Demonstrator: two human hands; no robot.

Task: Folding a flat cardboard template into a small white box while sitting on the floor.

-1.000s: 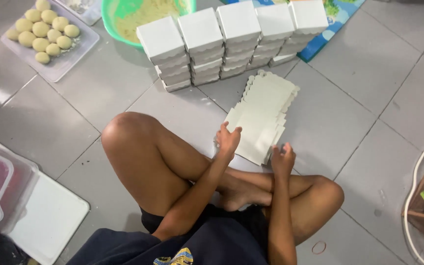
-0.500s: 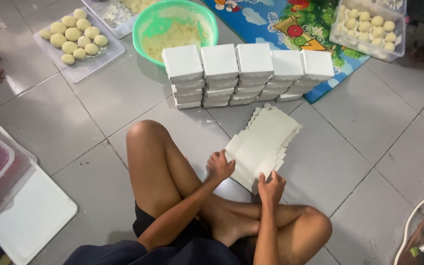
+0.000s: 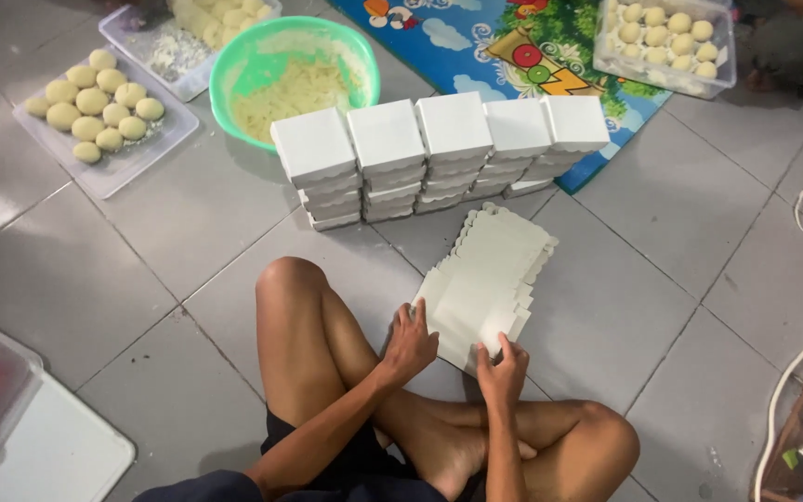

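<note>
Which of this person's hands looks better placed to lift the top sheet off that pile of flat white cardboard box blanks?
Probably the right hand: its fingertips rest on the near edge of the pile of flat white cardboard box blanks; the left hand lies flat beside its corner.

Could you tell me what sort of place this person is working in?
Probably a home floor used for small-batch food packing. The person sits cross-legged on grey floor tiles, both hands on a pile of flat white box blanks. Stacks of folded white boxes, trays of dough balls and a children's play mat lie around.
</note>
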